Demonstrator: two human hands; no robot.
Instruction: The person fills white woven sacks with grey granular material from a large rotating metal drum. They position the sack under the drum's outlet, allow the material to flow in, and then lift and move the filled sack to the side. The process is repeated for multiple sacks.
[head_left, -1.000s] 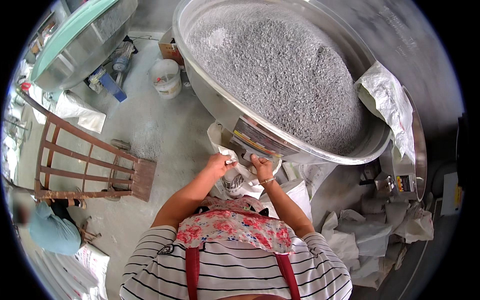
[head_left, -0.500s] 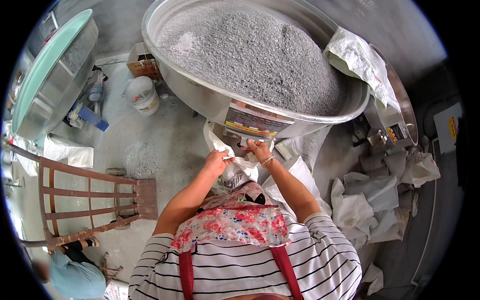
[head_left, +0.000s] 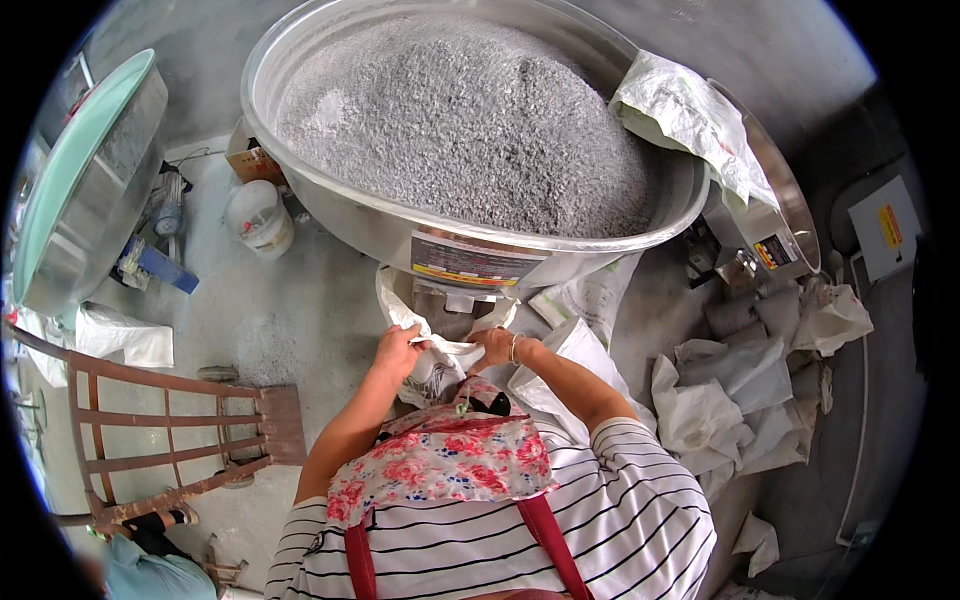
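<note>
A white woven sack (head_left: 437, 372) hangs upright in front of me, its mouth spread below the rim of a large round metal tub (head_left: 340, 203). My left hand (head_left: 400, 350) is closed on the left side of the sack's edge. On the right side of that edge my right hand (head_left: 492, 347), with a bangle at the wrist, is closed too. A metal outlet (head_left: 445, 312) under the tub shows inside the sack's mouth. Grey granules (head_left: 460, 130) are heaped in the tub. The sack's lower part is partly hidden by my apron.
A rusty hand truck (head_left: 283, 425) stands at the left, with a white bucket (head_left: 260, 220) farther off. Crumpled sacks (head_left: 700, 410) lie at the right. Another sack (head_left: 690, 110) drapes over the tub's rim. A seated person (head_left: 155, 572) is at the lower left.
My right hand has moved from the outlet under the tub down to the sack's edge. The sack's mouth is spread wider, showing the outlet. The whole view has shifted slightly.
</note>
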